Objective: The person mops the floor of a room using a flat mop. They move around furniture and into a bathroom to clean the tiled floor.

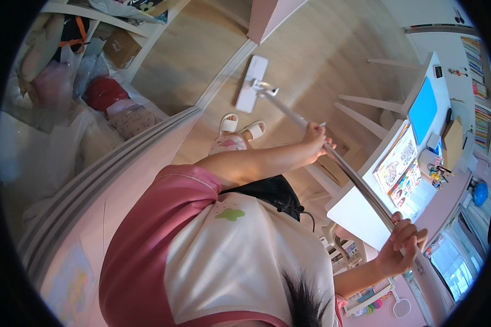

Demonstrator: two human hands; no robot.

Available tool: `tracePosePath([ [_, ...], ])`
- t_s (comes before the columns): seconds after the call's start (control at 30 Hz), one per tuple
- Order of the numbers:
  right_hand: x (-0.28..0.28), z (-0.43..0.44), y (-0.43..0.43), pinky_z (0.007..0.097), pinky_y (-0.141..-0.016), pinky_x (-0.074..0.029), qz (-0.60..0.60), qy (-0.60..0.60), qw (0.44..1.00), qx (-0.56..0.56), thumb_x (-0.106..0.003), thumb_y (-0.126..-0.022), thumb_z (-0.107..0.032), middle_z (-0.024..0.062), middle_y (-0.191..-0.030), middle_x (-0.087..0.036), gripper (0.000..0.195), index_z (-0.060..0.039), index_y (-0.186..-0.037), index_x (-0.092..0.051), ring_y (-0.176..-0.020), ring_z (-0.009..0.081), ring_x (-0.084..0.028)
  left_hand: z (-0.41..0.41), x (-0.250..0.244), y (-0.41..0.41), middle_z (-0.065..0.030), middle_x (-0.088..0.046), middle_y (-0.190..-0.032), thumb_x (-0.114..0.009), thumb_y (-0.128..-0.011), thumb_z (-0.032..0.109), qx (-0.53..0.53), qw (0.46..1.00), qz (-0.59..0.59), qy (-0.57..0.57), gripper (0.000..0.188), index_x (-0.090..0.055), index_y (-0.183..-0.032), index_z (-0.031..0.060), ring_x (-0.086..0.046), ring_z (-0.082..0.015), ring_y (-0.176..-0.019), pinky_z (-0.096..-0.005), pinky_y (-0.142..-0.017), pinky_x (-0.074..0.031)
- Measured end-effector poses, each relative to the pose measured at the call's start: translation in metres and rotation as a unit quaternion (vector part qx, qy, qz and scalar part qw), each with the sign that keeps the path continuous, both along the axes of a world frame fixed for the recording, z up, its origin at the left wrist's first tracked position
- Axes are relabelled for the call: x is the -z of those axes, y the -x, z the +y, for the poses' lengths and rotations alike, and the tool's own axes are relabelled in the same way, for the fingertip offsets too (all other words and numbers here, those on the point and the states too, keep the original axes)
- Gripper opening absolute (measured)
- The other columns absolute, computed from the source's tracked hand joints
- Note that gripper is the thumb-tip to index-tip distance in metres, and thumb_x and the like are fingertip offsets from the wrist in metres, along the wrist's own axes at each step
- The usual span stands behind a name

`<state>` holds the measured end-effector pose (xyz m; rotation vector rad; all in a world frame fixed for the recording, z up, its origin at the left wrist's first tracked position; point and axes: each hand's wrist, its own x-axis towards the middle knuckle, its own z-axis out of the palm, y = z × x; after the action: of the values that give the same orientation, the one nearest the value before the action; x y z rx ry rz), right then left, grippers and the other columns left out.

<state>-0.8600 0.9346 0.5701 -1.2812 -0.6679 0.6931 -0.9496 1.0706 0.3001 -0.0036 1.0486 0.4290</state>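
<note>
A flat mop with a white rectangular head (251,83) rests on the wood-look floor, just beyond my feet in white open-toed slippers (229,124). Its metal pole (358,182) slants from the head down to the lower right. My left hand (318,141) is closed around the middle of the pole, my left arm reaching across in front of me. Higher up the pole, near its thicker upper part, my right hand (403,245) grips it. Part of the right hand's fingers wraps out of sight behind the pole.
A white desk (356,212) with booklets, a blue mat (423,110) and a pen holder stands at right, its legs reaching over the floor. Sliding-door tracks (225,75) cross the floor beside a pink wall end. Shelves with bags and a cardboard box (122,48) are at upper left.
</note>
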Motion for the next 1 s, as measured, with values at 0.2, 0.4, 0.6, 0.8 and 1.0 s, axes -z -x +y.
tracePosePath([
  [0.2,0.029,0.029,0.022,0.0361,-0.06,-0.036,0.013,-0.026,1.0,0.0,-0.049,-0.081,-0.011,0.003,-0.046,-0.036,0.021,-0.0108,-0.067,-0.033,-0.049,0.0138,-0.036,0.03,0.007,0.05,-0.0059,-0.038,-0.087,-0.042,-0.095,0.016,0.017,0.998,0.05,-0.038,0.015,-0.028,-0.101,0.0161,-0.051,-0.0167,-0.068,-0.0439,-0.068,-0.056],
  [0.4,0.031,0.1,-0.09,0.0339,-0.054,-0.033,-0.012,-0.04,0.993,-0.111,-0.049,-0.08,-0.013,0.0019,-0.046,-0.034,0.021,-0.011,-0.067,-0.032,-0.045,0.0121,-0.032,0.063,0.018,-0.053,-0.0058,-0.039,-0.088,-0.043,-0.093,0.015,-0.029,0.996,0.07,0.036,0.016,-0.03,-0.101,0.017,-0.052,-0.0195,-0.066,-0.0456,-0.07,-0.056],
  [0.6,0.056,0.189,-0.255,0.0322,-0.053,-0.033,0.019,-0.068,0.963,-0.262,-0.048,-0.08,-0.012,0.0023,-0.046,-0.034,0.02,-0.0105,-0.067,-0.032,-0.043,0.0114,-0.032,0.12,0.039,-0.189,-0.0067,-0.041,-0.085,-0.043,-0.092,0.013,-0.171,0.977,0.124,0.03,0.013,-0.033,-0.099,0.0154,-0.051,-0.0194,-0.064,-0.0417,-0.064,-0.054],
  [0.8,0.027,0.22,-0.328,0.0336,-0.055,-0.034,-0.036,-0.072,0.925,-0.37,-0.048,-0.081,-0.011,0.0025,-0.047,-0.034,0.02,-0.01,-0.068,-0.032,-0.045,0.0117,-0.034,0.131,0.025,-0.291,-0.0077,-0.043,-0.085,-0.042,-0.09,0.011,-0.295,0.951,0.09,0.022,0.01,-0.035,-0.097,0.0149,-0.052,-0.0194,-0.06,-0.0383,-0.051,-0.05],
  [1.0,0.022,0.232,-0.41,0.0326,-0.055,-0.031,-0.139,-0.107,0.859,-0.48,-0.052,-0.082,-0.012,0.0022,-0.051,-0.036,0.024,-0.0108,-0.068,-0.032,-0.047,0.012,-0.03,0.173,0.05,-0.427,-0.0069,-0.042,-0.077,-0.047,-0.089,0.011,-0.353,0.935,-0.04,-0.009,0.013,-0.035,-0.094,0.0139,-0.047,-0.0193,-0.056,-0.0384,-0.051,-0.046],
])
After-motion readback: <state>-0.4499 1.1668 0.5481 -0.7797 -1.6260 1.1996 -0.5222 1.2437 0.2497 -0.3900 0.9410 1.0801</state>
